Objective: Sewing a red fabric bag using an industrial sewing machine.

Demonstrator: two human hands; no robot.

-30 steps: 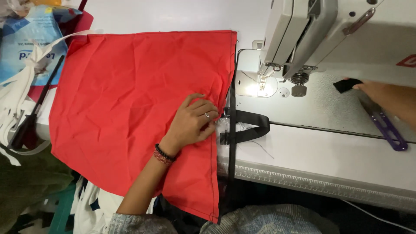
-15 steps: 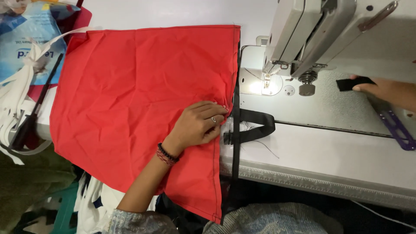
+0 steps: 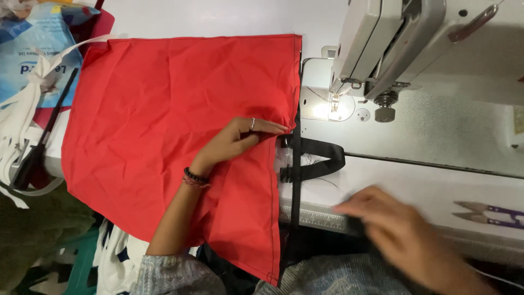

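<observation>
A red fabric panel (image 3: 164,120) lies flat on the sewing table, its right edge trimmed with a black strip (image 3: 295,191). A black strap loop (image 3: 327,158) sticks out from that edge toward the sewing machine (image 3: 415,49). My left hand (image 3: 234,139) rests flat on the red fabric, fingertips at the edge next to the strap, holding nothing. My right hand (image 3: 398,235) is blurred low over the table's front edge, below the strap. Something dark shows under its fingers, but the blur hides whether they grip it.
The machine's lit needle area (image 3: 329,106) is just above the strap. Purple thread snips (image 3: 488,213) lie on the table at the right. A blue plastic bag (image 3: 38,60), white straps (image 3: 22,120) and a black rod (image 3: 43,136) sit at the left.
My right hand has come from the machine bed at the far right down to the table's front edge. The snips now lie alone on the table. My left hand has stretched flatter along the edge.
</observation>
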